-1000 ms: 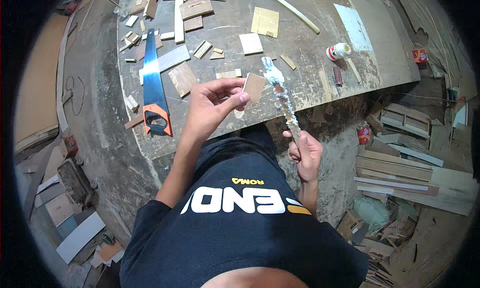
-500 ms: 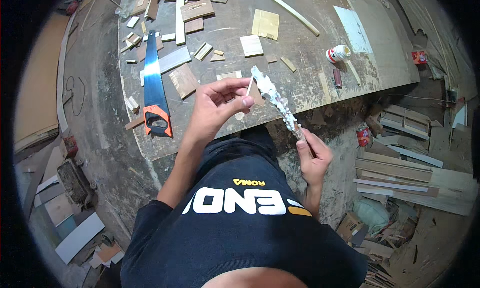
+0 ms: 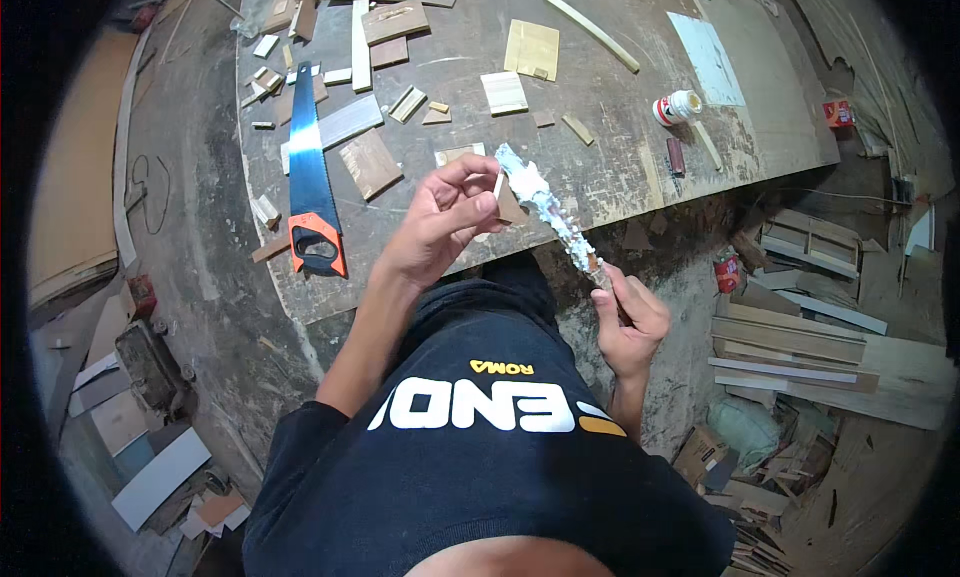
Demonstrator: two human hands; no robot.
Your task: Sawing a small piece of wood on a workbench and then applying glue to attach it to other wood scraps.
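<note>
My left hand point(image 3: 432, 222) pinches a small, thin pale wood piece point(image 3: 498, 184) between thumb and fingers, above the near edge of the workbench. Closed around the lower end of a stick point(image 3: 558, 225), my right hand point(image 3: 632, 327) holds it slanting up to the left. Lumpy white paste, like glue, coats much of the stick. Its far end is beside the wood piece; whether they touch I cannot tell. Behind both hands, on the bench, lie a square pale wood block point(image 3: 503, 93) and a small wood strip point(image 3: 577, 129).
A handsaw point(image 3: 313, 167) with an orange and black handle lies on the bench point(image 3: 620, 167) at left, among wood offcuts point(image 3: 370, 164). At right are a white bottle point(image 3: 678, 108) and a dark red cylinder point(image 3: 676, 157). Boards point(image 3: 790, 342) are stacked on the floor at right.
The stick's coated end has come slightly nearer to me and turned, showing a broader white patch. My left hand has rolled a little, bringing the wood piece slightly lower.
</note>
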